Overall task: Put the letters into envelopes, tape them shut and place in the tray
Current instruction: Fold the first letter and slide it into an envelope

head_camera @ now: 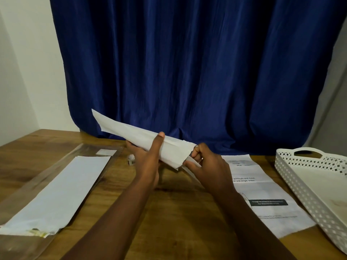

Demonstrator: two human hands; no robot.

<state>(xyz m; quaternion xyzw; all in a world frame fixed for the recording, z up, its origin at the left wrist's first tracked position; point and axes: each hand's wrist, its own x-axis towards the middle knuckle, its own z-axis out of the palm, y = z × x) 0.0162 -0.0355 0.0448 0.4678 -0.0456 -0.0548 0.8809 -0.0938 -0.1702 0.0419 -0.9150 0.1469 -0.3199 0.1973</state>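
My left hand (148,158) holds a long white envelope (131,134) in the air above the table, thumb on top, its far end pointing up and left. My right hand (204,166) pinches a folded white letter (189,167) at the envelope's near open end; most of the letter is hidden inside or behind my fingers. A printed letter (266,194) lies flat on the table to the right. A white perforated tray (308,186) stands at the far right with nothing visible in it. A small tape roll (131,160) sits on the table behind my left hand.
On the left a clear plastic sleeve (37,182) holds a stack of white envelopes (62,190). The wooden table (169,212) meets a blue curtain (187,72) at the back. White walls flank the curtain.
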